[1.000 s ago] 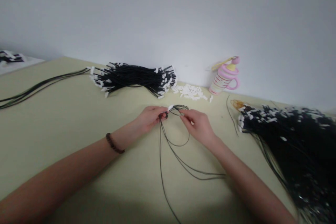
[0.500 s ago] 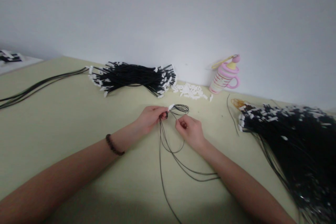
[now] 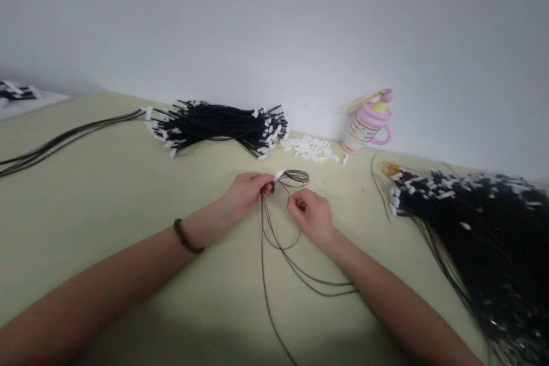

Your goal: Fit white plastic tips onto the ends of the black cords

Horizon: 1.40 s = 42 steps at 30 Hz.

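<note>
Pale wall point(image 3: 214, 28) filled the background; a yellow-green desk point(image 3: 128, 200) ran up to it. At the right edge of view lay a broad heap of black cords point(image 3: 497, 240), white tips along its far side, lower part too dim to resolve. At the back, left of centre, a bundle of black cords point(image 3: 214, 124) lay crosswise, white tips at both ends. A pink-and-cream cup point(image 3: 363, 128) stood near the wall, right of centre.

Left hand point(image 3: 246, 197): closed, thumb and fingers pinching a thin dark cord point(image 3: 295, 173). Right hand point(image 3: 312, 214): fingers curled, a single strand of the same cord held at the fingertips. Cord located mid-desk, between the hands; its small coil projected rightward from the left fingertips, and further strands trailed below, one reaching the bottom edge of view.

A scatter of white pieces point(image 3: 311, 148) lay between bundle and cup. Brown beaded bracelet point(image 3: 184, 237) encircled the left wrist. Smallest item noted: a white tab point(image 3: 279, 174) at the coil's base, just beside the left fingertips.
</note>
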Available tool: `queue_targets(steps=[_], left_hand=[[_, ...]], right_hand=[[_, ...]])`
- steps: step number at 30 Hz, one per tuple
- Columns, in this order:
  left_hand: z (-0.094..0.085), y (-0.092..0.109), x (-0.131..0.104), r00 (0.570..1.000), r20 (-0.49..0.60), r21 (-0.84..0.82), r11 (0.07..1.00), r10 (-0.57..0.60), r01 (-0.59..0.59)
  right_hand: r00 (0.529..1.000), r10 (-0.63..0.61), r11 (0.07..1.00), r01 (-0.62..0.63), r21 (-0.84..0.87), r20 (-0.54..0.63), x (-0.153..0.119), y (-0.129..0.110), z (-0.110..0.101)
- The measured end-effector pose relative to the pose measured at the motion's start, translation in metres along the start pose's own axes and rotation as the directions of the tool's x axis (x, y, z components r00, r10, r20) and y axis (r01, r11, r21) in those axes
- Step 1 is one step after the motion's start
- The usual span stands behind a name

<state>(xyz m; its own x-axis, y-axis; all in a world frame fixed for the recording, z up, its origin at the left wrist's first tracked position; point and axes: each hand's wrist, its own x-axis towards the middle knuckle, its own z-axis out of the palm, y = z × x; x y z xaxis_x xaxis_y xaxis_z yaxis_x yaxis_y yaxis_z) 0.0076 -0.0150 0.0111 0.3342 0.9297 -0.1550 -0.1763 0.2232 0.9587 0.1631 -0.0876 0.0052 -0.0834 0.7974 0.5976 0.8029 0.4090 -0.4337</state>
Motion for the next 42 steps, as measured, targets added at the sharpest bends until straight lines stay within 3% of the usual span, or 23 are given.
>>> queue_targets(steps=[15, 34, 42], left_hand=[[0.0010, 0.0022, -0.0032, 1.000, -0.012, 0.049, 0.999, 0.018, -0.017], [-0.0015, 0.0008, 0.0000, 0.999, 0.026, 0.065, 0.997, 0.030, -0.031], [-0.0009, -0.0007, -0.0016, 0.999, 0.004, 0.154, 0.987, 0.053, -0.053]], right_hand=[[0.996, -0.080, 0.995, 0.082, -0.050, 0.041, -0.0014, 0.0029, 0.0019], [0.993, -0.112, 0.989, 0.114, -0.091, 0.031, -0.0028, 0.0025, 0.0000], [0.996, -0.086, 0.992, 0.087, -0.091, 0.011, -0.0021, 0.0064, 0.0013]])
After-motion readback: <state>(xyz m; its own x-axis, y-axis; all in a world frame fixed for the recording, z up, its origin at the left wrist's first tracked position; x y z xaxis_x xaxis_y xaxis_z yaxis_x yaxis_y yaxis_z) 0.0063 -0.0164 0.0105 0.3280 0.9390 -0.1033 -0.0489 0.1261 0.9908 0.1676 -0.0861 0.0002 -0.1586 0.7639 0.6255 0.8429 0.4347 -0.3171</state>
